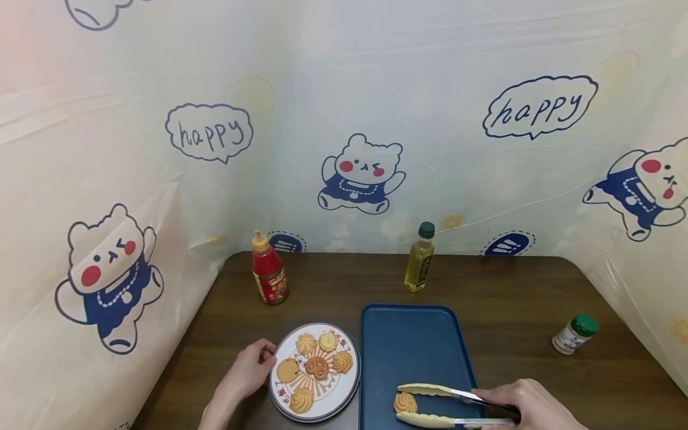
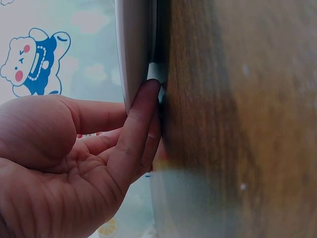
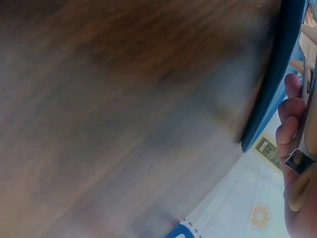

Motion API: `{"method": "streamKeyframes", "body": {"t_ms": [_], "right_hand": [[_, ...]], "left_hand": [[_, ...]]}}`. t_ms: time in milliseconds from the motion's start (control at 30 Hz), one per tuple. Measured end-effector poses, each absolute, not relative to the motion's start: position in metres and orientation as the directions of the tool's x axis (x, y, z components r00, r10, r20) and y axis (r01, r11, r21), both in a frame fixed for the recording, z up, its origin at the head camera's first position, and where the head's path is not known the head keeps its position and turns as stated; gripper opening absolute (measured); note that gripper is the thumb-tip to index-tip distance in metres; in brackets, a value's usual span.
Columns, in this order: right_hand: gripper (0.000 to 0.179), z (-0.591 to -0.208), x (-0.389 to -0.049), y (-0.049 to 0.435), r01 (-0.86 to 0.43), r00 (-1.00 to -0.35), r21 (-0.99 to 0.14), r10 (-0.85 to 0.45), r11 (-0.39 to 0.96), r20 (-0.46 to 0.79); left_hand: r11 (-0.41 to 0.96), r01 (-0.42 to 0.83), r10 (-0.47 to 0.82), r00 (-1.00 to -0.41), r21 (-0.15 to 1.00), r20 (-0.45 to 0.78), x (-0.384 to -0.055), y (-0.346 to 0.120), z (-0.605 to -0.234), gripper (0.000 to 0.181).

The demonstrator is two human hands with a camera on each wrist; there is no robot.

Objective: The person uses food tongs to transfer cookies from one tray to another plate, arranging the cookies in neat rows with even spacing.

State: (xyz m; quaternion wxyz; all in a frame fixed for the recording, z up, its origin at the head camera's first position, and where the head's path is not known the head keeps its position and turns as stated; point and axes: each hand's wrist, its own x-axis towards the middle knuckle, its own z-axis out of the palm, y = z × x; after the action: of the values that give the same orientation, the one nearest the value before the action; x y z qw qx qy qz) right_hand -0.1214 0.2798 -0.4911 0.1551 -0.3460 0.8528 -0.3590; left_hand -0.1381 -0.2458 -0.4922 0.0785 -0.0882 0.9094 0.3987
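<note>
On the left, my left hand [image 1: 247, 367] pinches the rim of a round white printed plate [image 1: 338, 391]. In the left wrist view, the thumb is at the plate's edge and the fingers [image 2: 143, 101] reach underneath it. Several cookies lie on the plate, among them a pretzel-shaped cookie [image 1: 317, 368] in the middle. My right hand [image 1: 529, 403] grips metal tongs [image 1: 430, 420] with cream-coloured tips over the blue tray [image 1: 411, 340]. Between the spread tips sits a swirled round cookie [image 1: 405, 403]. The right wrist view shows the curled fingers [image 3: 291, 109] around the tongs' handle.
Behind the plate stands a red sauce bottle [image 1: 270, 275] with a yellow cap. An oil bottle [image 1: 419, 260] is beyond the tray. A green-capped seasoning jar [image 1: 574, 335] is at the right. Printed cloth [image 1: 290, 179] surrounds the brown wooden table [image 1: 333, 286].
</note>
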Motion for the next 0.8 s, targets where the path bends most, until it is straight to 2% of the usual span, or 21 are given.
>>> {"method": "streamKeyframes", "body": {"t_ms": [333, 500, 733, 800], "right_hand": [[0.044, -0.485, -0.127, 0.270, -0.564, -0.697, -0.656, -0.715, 0.502, 0.052], [0.046, -0.481, -0.130, 0.263, -0.547, -0.710, -0.672, -0.702, 0.500, 0.056], [0.052, -0.472, -0.136, 0.250, -0.466, -0.748, -0.692, -0.663, 0.551, -0.023], [0.052, -0.469, -0.138, 0.245, -0.480, -0.745, -0.686, -0.667, 0.547, -0.010]], "left_hand": [[0.660, -0.217, -0.096, -0.974, 0.720, -0.206, -0.138, -0.245, -0.493, 0.010], [0.656, -0.216, -0.096, -0.974, 0.723, -0.204, -0.138, -0.245, -0.493, 0.010], [0.652, -0.228, -0.096, -0.971, 0.723, -0.219, -0.139, -0.246, -0.494, 0.010], [0.649, -0.214, -0.091, -0.974, 0.730, -0.206, -0.139, -0.246, -0.495, 0.010]]}}
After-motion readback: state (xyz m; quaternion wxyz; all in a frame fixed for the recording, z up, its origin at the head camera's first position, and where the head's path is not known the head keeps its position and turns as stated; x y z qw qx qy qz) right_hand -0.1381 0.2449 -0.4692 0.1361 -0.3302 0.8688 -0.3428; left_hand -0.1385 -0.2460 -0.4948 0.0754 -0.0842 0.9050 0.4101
